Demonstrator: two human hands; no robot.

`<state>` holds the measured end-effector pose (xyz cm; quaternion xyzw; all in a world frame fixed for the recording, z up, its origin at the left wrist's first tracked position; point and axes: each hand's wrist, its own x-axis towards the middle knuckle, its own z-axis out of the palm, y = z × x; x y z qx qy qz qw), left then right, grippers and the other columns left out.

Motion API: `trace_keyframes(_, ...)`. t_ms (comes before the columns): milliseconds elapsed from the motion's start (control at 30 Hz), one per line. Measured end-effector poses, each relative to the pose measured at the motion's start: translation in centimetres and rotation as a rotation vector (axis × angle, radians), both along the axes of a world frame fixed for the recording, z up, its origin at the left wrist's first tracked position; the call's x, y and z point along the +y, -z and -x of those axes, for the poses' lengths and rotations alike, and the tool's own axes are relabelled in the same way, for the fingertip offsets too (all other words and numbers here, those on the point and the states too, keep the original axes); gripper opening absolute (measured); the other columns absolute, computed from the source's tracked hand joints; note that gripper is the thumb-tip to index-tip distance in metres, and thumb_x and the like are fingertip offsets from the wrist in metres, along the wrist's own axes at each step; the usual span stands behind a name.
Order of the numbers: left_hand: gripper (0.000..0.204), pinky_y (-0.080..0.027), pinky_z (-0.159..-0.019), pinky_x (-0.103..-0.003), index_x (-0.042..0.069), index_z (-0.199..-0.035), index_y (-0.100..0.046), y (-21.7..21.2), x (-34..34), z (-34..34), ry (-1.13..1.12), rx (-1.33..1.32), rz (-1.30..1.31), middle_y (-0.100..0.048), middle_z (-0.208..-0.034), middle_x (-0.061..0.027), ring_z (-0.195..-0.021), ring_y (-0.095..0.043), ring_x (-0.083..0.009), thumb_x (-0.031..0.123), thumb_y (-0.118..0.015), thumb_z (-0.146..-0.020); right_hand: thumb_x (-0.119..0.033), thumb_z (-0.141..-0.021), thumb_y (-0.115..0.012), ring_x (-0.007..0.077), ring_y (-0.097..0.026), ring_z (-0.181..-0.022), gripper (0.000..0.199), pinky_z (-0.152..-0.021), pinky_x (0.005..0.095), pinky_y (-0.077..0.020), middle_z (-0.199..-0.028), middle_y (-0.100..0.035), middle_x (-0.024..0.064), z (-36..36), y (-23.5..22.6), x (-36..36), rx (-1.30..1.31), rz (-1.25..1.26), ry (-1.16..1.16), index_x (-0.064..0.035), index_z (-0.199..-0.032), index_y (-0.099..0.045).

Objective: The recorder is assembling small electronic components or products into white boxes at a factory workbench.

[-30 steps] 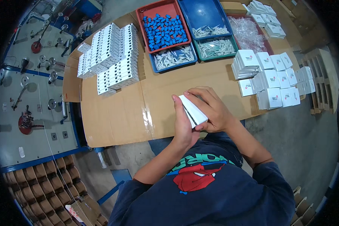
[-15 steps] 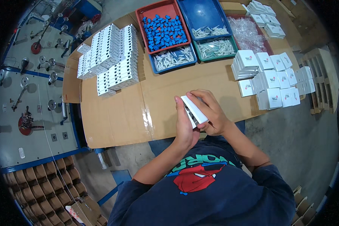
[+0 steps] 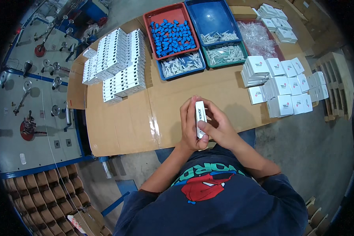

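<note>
A small white rectangular box [image 3: 200, 111] is held between my two hands, one narrow face turned up with dark print on it. My left hand [image 3: 189, 128] wraps its left side, fingers stretched along it. My right hand [image 3: 222, 132] grips from the right, with the thumb pressed on the upturned face and the fingers curled behind. The hands hide the box's broad faces. Both hands are close in front of my body, above the near edge of the cardboard-covered table [image 3: 126, 126].
Stacks of white boxes [image 3: 124, 84] stand at left. At the back, a red tray [image 3: 150, 11] holds blue pieces; blue [image 3: 213, 13] and green [image 3: 214, 65] trays hold pale slender pieces. Clear plastic wrapping [image 3: 257, 41] lies beside them. More white boxes [image 3: 285, 105] are piled at right.
The white box has turned in my hands: its printed narrow face shows now instead of the side with dark gaps. My right thumb has come onto that face.
</note>
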<state>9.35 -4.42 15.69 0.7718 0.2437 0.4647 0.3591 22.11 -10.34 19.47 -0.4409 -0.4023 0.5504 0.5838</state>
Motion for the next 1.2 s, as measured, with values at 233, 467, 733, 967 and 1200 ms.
trace_keyframes(233,0.12,-0.045,-0.102,-0.048,-0.014,-0.142,-0.047,1.8,0.0,-0.3,-0.204,-0.138,-0.057,-0.052,-0.131,-0.0302,-0.12,-0.054,-0.0413,0.089,-0.048,-0.081,-0.026,-0.106,-0.059,0.0165,-0.06,-0.117,0.053,-0.098,0.0303,-0.0487,-0.131,-0.06,0.0094,2.8,0.1,0.0,0.13,0.06,0.108,-0.0033,-0.151,-0.044)
trace_keyframes(467,0.097,-0.047,-0.101,-0.048,-0.015,-0.135,-0.049,1.3,-0.1,0.1,-0.202,-0.059,-0.152,-0.053,-0.127,-0.0299,-0.118,-0.056,-0.0396,0.072,-0.04,-0.093,-0.031,-0.112,-0.041,0.0234,-0.05,-0.133,0.05,-0.112,0.0331,-0.0374,-0.143,-0.053,0.0148,3.2,-0.3,-0.3,-0.047,0.018,0.118,0.0021,-0.15,-0.044)
trace_keyframes(733,0.09,-0.046,-0.102,-0.046,-0.013,-0.134,-0.051,1.5,-0.8,0.5,-0.201,-0.066,-0.126,-0.051,-0.128,-0.0273,-0.12,-0.055,-0.0393,0.067,-0.043,-0.093,-0.029,-0.112,-0.038,0.0284,-0.046,-0.14,0.049,-0.117,0.0369,-0.0329,-0.148,-0.051,0.02,3.5,-0.7,-0.8,-0.019,0.054,0.11,0.0057,-0.146,-0.047)
trace_keyframes(967,0.093,-0.046,-0.102,-0.047,-0.012,-0.133,-0.051,1.7,-0.9,0.6,-0.195,-0.074,-0.156,-0.051,-0.128,-0.0271,-0.12,-0.055,-0.0391,0.071,-0.042,-0.093,-0.029,-0.112,-0.037,0.028,-0.048,-0.138,0.049,-0.117,0.0366,-0.0338,-0.145,-0.053,0.0194,3.5,-0.6,-1.0,-0.05,0.013,0.141,0.006,-0.146,-0.047)
trace_keyframes(1200,0.094,-0.048,-0.1,-0.048,-0.013,-0.131,-0.052,1.8,-0.9,0.5,-0.198,-0.094,-0.174,-0.052,-0.125,-0.0274,-0.118,-0.056,-0.0402,0.073,-0.041,-0.093,-0.029,-0.113,-0.036,0.0258,-0.053,-0.131,0.049,-0.112,0.0347,-0.0374,-0.138,-0.057,0.0179,3.7,-0.7,-1.1,-0.086,-0.009,0.159,0.0067,-0.143,-0.049)
